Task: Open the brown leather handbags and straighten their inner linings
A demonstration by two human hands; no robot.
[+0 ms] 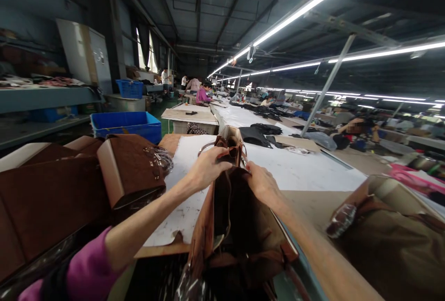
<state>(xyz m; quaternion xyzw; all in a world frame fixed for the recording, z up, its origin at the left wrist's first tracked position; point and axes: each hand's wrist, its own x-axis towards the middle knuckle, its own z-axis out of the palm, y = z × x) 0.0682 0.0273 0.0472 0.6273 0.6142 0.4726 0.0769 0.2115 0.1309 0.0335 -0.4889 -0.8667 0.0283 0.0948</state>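
Both hands, left (208,164) and right (262,183), closed on the brown bag (236,217), fingertips hidden inside its dark, cut-off opening.

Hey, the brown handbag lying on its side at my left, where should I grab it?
Probably the upper edge of the brown handbag, coming from above and the right: that edge stands clear, while its far face rests on other bags and its chain hardware looks loose.
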